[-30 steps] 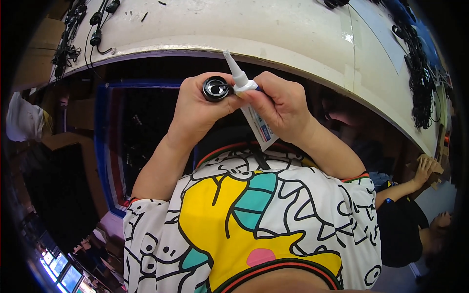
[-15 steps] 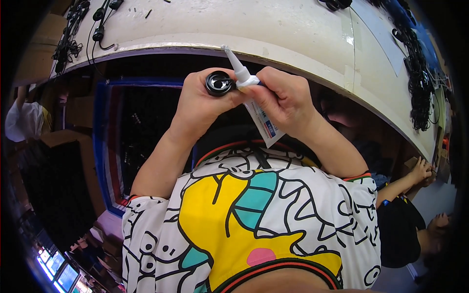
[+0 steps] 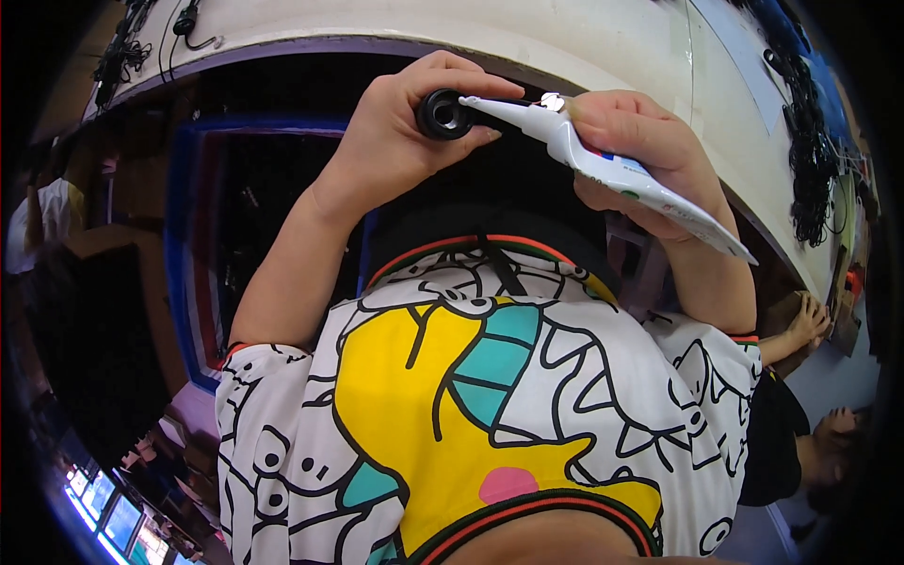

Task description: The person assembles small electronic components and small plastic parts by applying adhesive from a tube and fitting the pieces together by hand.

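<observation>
My left hand (image 3: 400, 127) is closed around a black cylindrical part (image 3: 436, 132), whose round, hollow end faces up at me. The rest of that part is hidden by my fingers and shadow. My right hand (image 3: 640, 141) grips a white squeeze tube (image 3: 650, 189) with small coloured print, tilted so that its long tapered nozzle (image 3: 513, 112) points left. The nozzle tip is at the right rim of the black part; whether it touches cannot be made out. A small shiny piece (image 3: 553, 101) shows beside my right fingertips, its kind unclear.
A white worktable (image 3: 603, 42) runs across in front of me, its edge just beyond my hands. Bundled black cables (image 3: 812, 184) lie at its right, more cables (image 3: 121, 61) at the left. A blue-framed opening (image 3: 184, 254) is at my left. Another person's hand (image 3: 808, 320) is at the right.
My right hand has moved right and up, from the nozzle base to the tube's body. The tube has swung from upright to lying leftward, nozzle at the black part. My left hand has risen slightly.
</observation>
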Available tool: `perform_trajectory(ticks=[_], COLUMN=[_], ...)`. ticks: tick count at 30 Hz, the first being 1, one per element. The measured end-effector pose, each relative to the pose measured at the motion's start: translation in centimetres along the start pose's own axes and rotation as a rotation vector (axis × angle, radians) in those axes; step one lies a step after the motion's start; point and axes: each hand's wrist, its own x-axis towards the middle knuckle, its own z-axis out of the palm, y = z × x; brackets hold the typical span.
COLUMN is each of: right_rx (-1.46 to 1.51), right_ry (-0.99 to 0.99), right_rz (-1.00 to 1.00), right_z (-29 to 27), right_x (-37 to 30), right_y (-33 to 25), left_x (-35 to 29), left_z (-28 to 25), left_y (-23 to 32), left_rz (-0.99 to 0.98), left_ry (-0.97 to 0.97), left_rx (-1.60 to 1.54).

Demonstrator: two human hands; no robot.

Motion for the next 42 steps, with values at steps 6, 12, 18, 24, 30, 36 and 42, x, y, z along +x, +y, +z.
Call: perform_trajectory(ticks=[6, 12, 18, 24, 30, 36, 42], right_rx=[0.07, -0.046, -0.209, -0.375, -0.398, -0.014, -0.074], right_ry=[-0.168, -0.031, 0.082, 0.03, 0.024, -0.186, 0.255], right_rz=[0.033, 0.073, 0.046, 0.034, 0.011, 0.144, -0.304], right_z=[-0.4, 0.6, 1.5, 1.5, 0.3, -1.4, -5.9], right_x=[-0.2, -0.2, 0.0, 0.3, 0.6, 0.0, -3.4], right_y=[0.7, 1.2, 1.5, 0.7, 0.0, 0.1, -2.2], left_x=[-0.6, -0.9, -1.3, -1.2, -0.5, 0.3, 2.2], left_z=[0.0, 0.4, 0.9, 0.9, 0.9, 1.1, 1.7], left_y=[-0.1, -0.9, -1.2, -0.9, -0.9, 0.7, 0.9], left_rz=[-0.044, 0.061, 0.049, 0.049, -0.016, -0.173, -0.449], left_ry=[-0.024, -0.021, -0.005, 0.011, -0.004, -0.016, 0.077], left_rx=[-0.018, -0.016, -0.001, 0.018, 0.094, 0.082, -0.254])
